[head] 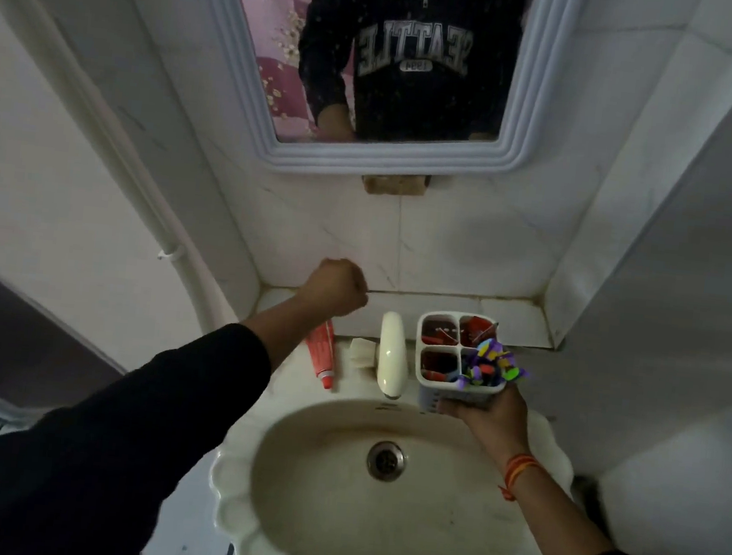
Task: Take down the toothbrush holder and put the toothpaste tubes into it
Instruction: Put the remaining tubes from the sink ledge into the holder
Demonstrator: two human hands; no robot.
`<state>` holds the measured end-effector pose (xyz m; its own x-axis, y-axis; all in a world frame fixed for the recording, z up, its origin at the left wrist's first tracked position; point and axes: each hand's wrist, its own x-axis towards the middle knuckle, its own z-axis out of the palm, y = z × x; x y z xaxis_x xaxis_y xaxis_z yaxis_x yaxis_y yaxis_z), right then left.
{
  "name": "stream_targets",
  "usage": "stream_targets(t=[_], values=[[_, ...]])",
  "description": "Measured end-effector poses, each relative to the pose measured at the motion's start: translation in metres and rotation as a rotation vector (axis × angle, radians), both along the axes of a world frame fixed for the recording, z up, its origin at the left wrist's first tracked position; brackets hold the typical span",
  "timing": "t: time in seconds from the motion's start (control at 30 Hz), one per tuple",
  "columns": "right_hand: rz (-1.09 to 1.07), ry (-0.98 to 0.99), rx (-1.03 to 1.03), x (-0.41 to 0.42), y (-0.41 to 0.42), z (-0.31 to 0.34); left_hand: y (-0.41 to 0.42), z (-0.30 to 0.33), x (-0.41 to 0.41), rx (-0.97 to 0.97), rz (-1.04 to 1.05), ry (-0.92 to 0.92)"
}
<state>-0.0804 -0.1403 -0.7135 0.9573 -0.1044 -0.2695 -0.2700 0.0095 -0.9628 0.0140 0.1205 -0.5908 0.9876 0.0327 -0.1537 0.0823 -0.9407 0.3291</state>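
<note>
Basin: cream scalloped ceramic sink [238, 520], bowl bare.
Right hand [487, 412]: fingers wrapped around white four-compartment plastic toothbrush holder [442, 345] above rim.
Left hand [334, 287]: fisted, above red toothpaste tube [322, 353] on ledge.

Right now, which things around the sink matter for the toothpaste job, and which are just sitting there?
For the job:
toothbrush holder, held in the right hand
red toothpaste tube, on the ledge
left hand, closed in a fist

Lying about:
tap
sink
mirror

Sink [241, 529] lay below mirror [527, 114], tap [392, 356] behind the basin, toothpaste tube [321, 353] left of tap, toothbrush holder [446, 352] right of tap, held from below by right hand [489, 414], left hand [336, 285] above the tube.
</note>
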Motion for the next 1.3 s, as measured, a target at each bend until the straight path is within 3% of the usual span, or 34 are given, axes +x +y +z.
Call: stream_targets(t=[0.2,0.4,0.53,0.63,0.77,0.93,1.07,1.3], values=[[0.000,-0.003,-0.165,0.001,0.003,-0.007,0.038,-0.062,-0.005,0.112,0.177,0.257],[-0.006,-0.020,-0.070,0.003,0.005,-0.011,0.038,-0.087,-0.005,-0.038,0.420,0.216],[-0.002,-0.016,0.059,0.006,0.003,-0.013,0.043,-0.089,0.000,-0.105,0.396,0.185],[0.011,-0.040,-0.064,0.006,0.002,-0.019,0.036,-0.066,0.002,-0.206,0.381,0.094],[0.004,-0.041,-0.112,0.005,0.001,-0.018,0.017,-0.003,-0.001,-0.360,0.294,-0.160],[0.011,0.000,-0.020,0.007,0.002,-0.014,-0.023,0.070,-0.031,-0.457,0.024,-0.344],[-0.001,-0.040,-0.068,0.006,0.001,-0.015,-0.052,0.090,-0.044,-0.424,-0.185,-0.278],[0.010,-0.053,-0.196,0.005,-0.002,-0.019,-0.083,0.066,-0.047,-0.135,-0.396,-0.064]])
